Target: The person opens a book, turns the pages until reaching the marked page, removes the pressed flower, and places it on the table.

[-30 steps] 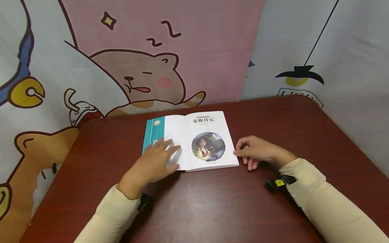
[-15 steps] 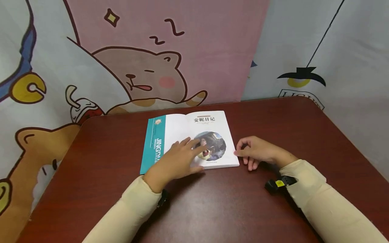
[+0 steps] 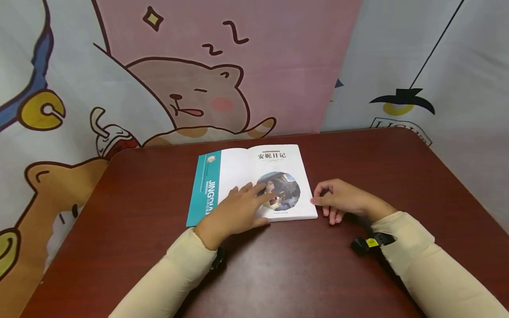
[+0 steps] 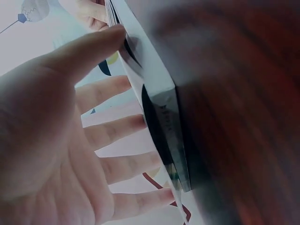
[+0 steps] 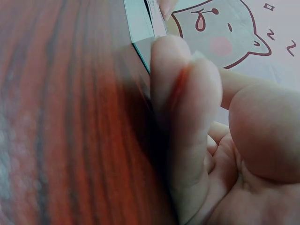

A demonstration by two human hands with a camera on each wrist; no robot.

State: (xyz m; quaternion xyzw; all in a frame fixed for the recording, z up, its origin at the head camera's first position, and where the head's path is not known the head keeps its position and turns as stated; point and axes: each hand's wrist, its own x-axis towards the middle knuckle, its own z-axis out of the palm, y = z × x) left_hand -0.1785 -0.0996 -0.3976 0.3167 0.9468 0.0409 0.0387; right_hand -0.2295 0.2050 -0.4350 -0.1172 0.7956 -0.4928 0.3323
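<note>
An open book lies on the table, with a teal cover flap on its left and a title page with a round picture on its right. My left hand rests over the book's lower middle, fingers spread and covering part of the picture. In the left wrist view its fingers reach over the page and the thumb lies at the lower page edge. My right hand is at the book's right edge, thumb and index finger pinching there. Seen from the right wrist, the fingertips meet at the book's corner.
The reddish-brown table spreads around the book. Behind it hangs a cloth printed with cartoon animals. A black wrist strap with a yellow mark is on the right wrist.
My left hand has slid right from the left-hand page and teal flap onto the title page, uncovering more of the flap's lettering. The right hand has stayed at the edge.
</note>
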